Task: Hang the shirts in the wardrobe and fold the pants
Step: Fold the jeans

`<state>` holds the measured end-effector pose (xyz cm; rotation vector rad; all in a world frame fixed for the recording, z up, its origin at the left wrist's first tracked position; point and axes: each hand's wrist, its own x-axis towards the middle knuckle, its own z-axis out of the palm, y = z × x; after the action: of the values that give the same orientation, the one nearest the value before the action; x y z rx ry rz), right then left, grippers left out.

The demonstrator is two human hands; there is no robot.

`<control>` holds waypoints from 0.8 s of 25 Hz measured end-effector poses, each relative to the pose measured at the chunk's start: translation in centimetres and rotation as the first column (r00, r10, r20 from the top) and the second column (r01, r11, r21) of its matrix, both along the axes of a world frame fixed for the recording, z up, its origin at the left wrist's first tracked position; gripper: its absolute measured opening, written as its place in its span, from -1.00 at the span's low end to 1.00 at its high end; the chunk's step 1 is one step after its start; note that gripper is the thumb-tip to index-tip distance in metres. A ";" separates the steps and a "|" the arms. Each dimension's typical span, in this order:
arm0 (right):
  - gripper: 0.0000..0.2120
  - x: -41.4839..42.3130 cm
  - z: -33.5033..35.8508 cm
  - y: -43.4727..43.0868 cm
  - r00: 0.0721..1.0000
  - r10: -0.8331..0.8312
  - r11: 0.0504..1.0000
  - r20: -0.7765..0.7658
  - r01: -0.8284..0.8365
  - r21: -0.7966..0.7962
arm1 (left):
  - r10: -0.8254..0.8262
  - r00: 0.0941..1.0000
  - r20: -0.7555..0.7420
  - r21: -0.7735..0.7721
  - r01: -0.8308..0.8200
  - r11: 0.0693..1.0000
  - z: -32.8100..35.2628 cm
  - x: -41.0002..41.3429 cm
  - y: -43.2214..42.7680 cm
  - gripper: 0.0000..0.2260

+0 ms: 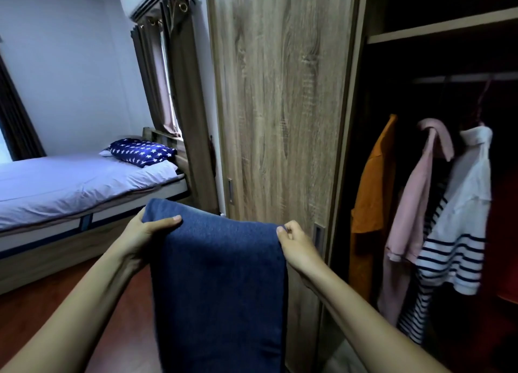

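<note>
Blue pants (221, 283) hang doubled over in front of me, held up at their top fold by both hands. My left hand (148, 232) grips the left top corner, thumb lying over the cloth. My right hand (297, 246) pinches the right top corner. In the open wardrobe (280, 106) on the right, an orange shirt (372, 182), a pink shirt (414, 204) and a white shirt with navy stripes (459, 227) hang from the rail (462, 78). The lower end of the pants runs out of view at the bottom.
The wardrobe's wooden sliding door stands directly behind the pants. A bed (70, 187) with a pale sheet and a star-patterned pillow (140, 151) lies at the left. Curtains (168, 72) cover a window beyond it. The floor (42, 302) is dark red-brown.
</note>
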<state>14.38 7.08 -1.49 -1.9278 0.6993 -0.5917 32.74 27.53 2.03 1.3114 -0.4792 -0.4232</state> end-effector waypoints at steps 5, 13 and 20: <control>-0.83 -0.1 0.8 -0.4 0.977 0.027 0.979 0.211 -0.069 0.194 | -0.017 0.997 -0.072 -0.092 0.010 0.996 -0.6 0.5 0.7 -0.66; -0.38 -1.2 1.4 -0.4 0.871 0.437 0.408 0.224 -0.414 0.814 | -0.068 0.998 -0.010 -0.261 0.063 0.963 1.3 -0.1 0.1 -0.67; -0.42 -0.2 1.5 0.8 0.757 0.419 0.290 0.502 -0.635 0.715 | 0.030 0.997 0.065 -0.215 -0.015 0.977 2.0 1.2 1.5 -0.39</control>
<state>14.16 7.90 -0.02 -0.9539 0.0701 0.0459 33.90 29.03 4.00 1.1238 -0.5514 -0.2996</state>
